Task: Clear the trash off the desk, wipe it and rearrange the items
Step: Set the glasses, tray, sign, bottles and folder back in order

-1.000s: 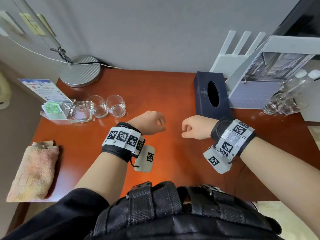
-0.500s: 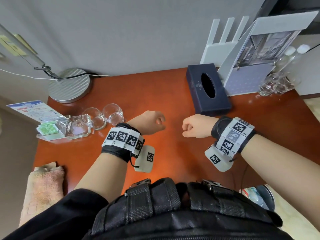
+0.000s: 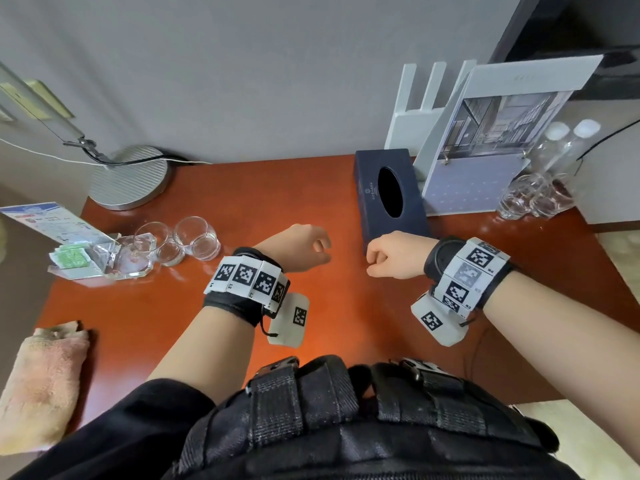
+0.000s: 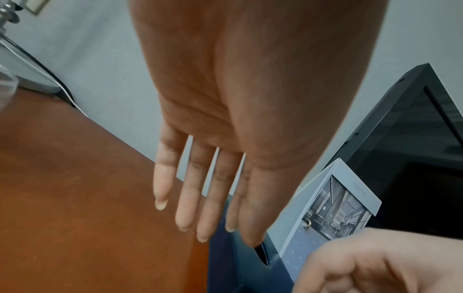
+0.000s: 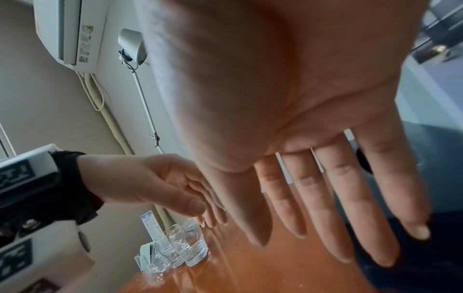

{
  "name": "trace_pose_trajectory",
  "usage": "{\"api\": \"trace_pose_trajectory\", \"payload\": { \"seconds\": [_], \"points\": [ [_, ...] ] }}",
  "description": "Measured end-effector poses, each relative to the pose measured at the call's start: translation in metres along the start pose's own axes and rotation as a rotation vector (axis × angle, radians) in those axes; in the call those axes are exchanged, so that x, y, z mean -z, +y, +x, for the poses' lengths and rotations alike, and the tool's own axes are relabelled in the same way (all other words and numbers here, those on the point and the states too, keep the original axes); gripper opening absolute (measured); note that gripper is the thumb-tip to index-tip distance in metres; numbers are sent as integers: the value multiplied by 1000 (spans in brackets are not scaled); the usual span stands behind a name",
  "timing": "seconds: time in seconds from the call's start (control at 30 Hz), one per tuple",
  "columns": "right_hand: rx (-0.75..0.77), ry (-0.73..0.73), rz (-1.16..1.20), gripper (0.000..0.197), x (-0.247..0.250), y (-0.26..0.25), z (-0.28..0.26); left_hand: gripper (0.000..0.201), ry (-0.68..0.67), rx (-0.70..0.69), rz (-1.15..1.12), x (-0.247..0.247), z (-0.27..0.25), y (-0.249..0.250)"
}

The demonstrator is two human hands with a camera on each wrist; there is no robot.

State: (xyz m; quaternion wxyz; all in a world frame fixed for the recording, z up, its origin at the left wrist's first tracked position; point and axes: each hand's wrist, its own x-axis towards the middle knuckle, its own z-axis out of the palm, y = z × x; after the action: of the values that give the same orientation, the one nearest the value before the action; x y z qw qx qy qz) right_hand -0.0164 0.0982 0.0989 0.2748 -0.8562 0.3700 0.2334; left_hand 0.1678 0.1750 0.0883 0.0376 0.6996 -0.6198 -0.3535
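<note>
Red-brown desk (image 3: 311,188), both hands relaxed above it, empty, towel (image 3: 41,386) at left edge

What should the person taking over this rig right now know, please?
Left hand: empty, fingers relaxed, hovering over mid-desk.
Right hand: empty, fingers relaxed, beside the tissue box.
Folded towel lies at the desk's near left corner.
Two glasses and the clear tray sit together at the left. The calendar and bottles stand at the rear right.
Done: no trash shows on the desk, and the items look grouped.
Left: I cannot tell whether it has been wiped, so check that. The towel probably needs putting away.
</note>
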Motion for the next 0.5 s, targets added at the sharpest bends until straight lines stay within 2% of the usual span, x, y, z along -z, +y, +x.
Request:
{"api": "trace_pose_trajectory", "payload": {
  "seconds": [0.17, 0.5],
  "points": [
    [15, -1, -49, 29, 16, 57, -20, 26, 10, 13, -39, -22, 22, 56],
    [-55, 19, -37, 31, 28, 189, -57, 26, -2, -58, -34, -66, 92, 160]
  ]
}}
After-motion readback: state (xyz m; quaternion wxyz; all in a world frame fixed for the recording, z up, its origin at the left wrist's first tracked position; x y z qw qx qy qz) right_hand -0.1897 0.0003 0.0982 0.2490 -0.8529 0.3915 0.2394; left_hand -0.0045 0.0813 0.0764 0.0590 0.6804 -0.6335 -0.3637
